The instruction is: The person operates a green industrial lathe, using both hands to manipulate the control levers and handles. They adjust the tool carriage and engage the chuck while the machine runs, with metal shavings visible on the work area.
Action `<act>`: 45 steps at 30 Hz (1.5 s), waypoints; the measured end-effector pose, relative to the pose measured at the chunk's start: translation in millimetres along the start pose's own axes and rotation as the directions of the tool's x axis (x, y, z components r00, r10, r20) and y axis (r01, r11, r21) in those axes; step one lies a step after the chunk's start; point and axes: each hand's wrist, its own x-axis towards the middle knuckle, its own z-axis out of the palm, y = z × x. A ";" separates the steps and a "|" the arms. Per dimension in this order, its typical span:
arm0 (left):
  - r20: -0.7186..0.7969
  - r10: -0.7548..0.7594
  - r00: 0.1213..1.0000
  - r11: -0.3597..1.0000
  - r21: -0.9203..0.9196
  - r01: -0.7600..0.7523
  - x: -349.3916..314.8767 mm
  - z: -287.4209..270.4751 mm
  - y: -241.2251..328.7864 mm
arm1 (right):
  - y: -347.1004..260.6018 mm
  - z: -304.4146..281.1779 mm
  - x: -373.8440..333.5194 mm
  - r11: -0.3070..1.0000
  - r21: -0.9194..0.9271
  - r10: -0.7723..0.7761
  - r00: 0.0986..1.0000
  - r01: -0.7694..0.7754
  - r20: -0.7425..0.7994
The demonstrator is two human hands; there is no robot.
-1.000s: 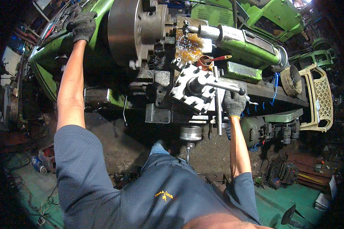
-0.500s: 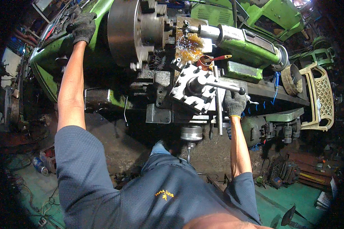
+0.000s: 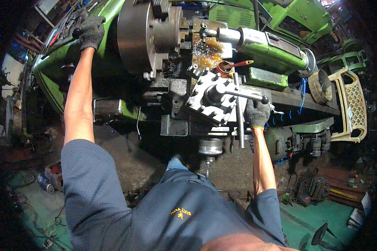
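The green lathe (image 3: 276, 51) stretches across in front of the person, its paint scuffed, its big chuck (image 3: 134, 37) dull grey, pale chips scattered beyond the bright, square tool post (image 3: 202, 97). The gloved left hand (image 3: 92, 33) is at a black knob (image 3: 76, 32), the gloved right hand (image 3: 259, 113) just beside the tool post; whether either's fingers grip, I can't tell. A cream plastic chair (image 3: 344, 106) stands past the right end.

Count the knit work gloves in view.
2. One gray knit work glove covers the left hand, by a dark knob at the green lathe headstock; the other covers the right hand, beside the square tool post. More could be hidden in shadow.
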 end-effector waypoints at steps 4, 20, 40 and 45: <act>0.000 -0.025 1.000 1.000 -0.005 0.025 -1.2 1.2 2.7 | -1.8 -1.3 -0.3 1.000 -0.017 0.012 1.000 -0.012 0.006; -0.080 0.001 0.997 1.000 -0.012 -0.002 -0.4 -5.3 6.6 | -0.1 -5.6 2.8 0.998 0.057 0.019 0.999 -0.022 0.049; -0.073 -0.024 0.997 0.998 -0.067 0.020 -2.1 -4.6 4.2 | -0.3 0.3 -1.1 0.996 0.063 0.057 0.998 -0.057 0.002; -0.060 -0.013 0.998 0.999 -0.052 0.010 0.8 -8.3 12.5 | 6.9 2.8 0.4 0.997 -0.013 0.072 0.994 -0.071 0.082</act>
